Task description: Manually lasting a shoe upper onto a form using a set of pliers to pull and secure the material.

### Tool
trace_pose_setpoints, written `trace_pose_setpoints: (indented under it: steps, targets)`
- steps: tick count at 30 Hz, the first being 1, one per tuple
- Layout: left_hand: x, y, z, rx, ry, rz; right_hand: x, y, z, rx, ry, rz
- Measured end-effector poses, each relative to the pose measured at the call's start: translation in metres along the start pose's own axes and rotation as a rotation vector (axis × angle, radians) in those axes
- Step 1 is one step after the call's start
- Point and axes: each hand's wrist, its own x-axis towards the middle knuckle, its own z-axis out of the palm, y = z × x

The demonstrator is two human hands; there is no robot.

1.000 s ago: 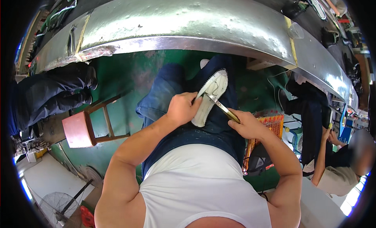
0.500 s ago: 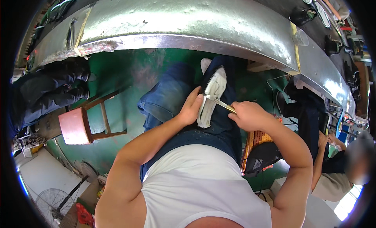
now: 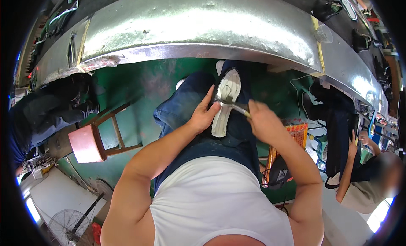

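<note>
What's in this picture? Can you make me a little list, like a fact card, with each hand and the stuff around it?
Left hand: at the side of a shoe piece
Right hand: wrapped around the handle of a tool; looks blurry
Shoe piece: white, jagged edge, over the person's leg
Tool: metal head at the shoe piece
In front: long, shiny metal bench
Left side: reddish-topped stool; fan
Floor: green

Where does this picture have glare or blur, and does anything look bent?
Head view: white glare streaks the metal bench, which bows into an arc; the right hand is blurred, the left hand sharper; the corners go black.
</note>
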Motion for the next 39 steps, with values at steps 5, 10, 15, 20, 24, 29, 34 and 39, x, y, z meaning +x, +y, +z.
trace_pose_setpoints:
  steps: [5, 10, 15, 20, 24, 29, 34, 39]
  targets:
    - [-0.002, 0.006, 0.007, -0.034, 0.062, -0.046, 0.019, 0.004, -0.014, 0.065, -0.207, 0.071]
    - [-0.001, -0.001, 0.002, 0.314, 0.112, 0.144, 0.011, -0.001, 0.019, 0.524, -0.198, 0.293]
    - [-0.004, 0.011, 0.004, 0.544, 0.082, 0.295, 0.009, 0.012, 0.033, 0.843, -0.375, 0.541]
    - [-0.004, 0.033, 0.014, 1.015, 0.013, 0.237, -0.006, 0.039, 0.028, 1.308, -0.435, 0.536]
    - [-0.005, 0.036, 0.018, 1.018, 0.010, 0.180, -0.001, 0.038, -0.008, 1.257, -0.541, 0.530]
    - [-0.002, 0.040, 0.023, 1.042, -0.009, 0.158, 0.025, 0.023, 0.002, 0.727, -0.046, 0.231]
    - [-0.004, 0.033, 0.013, 1.036, -0.065, 0.248, 0.042, 0.009, -0.017, 0.402, -0.137, 0.181]
    - [-0.010, 0.030, 0.012, 1.075, -0.091, 0.246, 0.038, 0.010, -0.014, 0.471, -0.199, 0.269]
